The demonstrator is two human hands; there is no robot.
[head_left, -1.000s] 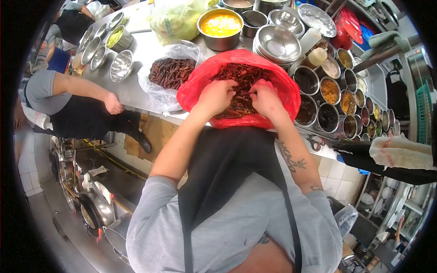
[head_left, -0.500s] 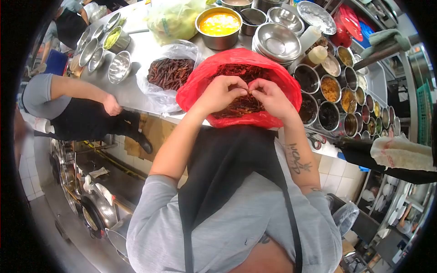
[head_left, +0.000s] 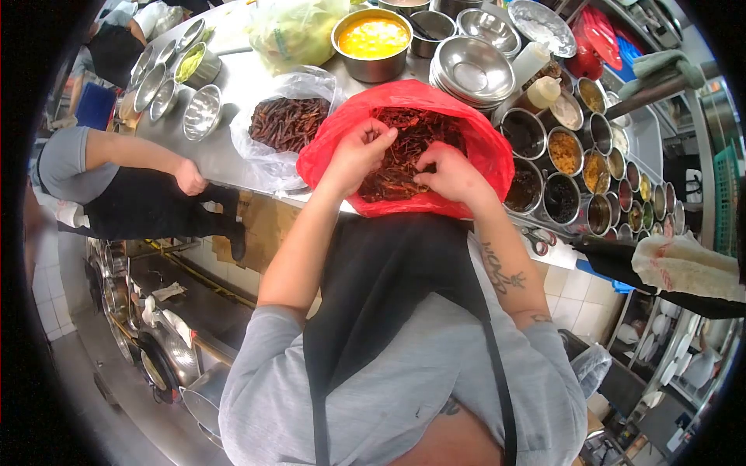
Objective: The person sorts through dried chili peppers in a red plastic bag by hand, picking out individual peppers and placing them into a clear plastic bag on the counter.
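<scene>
A red plastic bag (head_left: 330, 128) stands wide open on the counter in front of me, holding a heap of thin dark-red dried chilies (head_left: 404, 167). My left hand (head_left: 359, 159) is over the bag's left side, fingers curled and thumb bent in; whatever it holds is hidden. Over the right part of the heap, my right hand (head_left: 451, 175) dips its bent thumb and fingertips among the chilies, closing on a dried chili. Left of the red bag, a clear plastic bag (head_left: 247, 144) contains more dried chilies (head_left: 287, 123), darker and whole.
A pot of yellow-orange liquid (head_left: 373, 46) and stacked steel bowls (head_left: 474, 70) stand behind the red bag. Several seasoning containers (head_left: 563, 151) fill the right side. Steel bowls (head_left: 203, 113) sit at left, near a co-worker's hand (head_left: 189, 179).
My hands were together, fingertips pinched over the bag's middle. Now they are apart: the left has moved left, the right lower into the chilies.
</scene>
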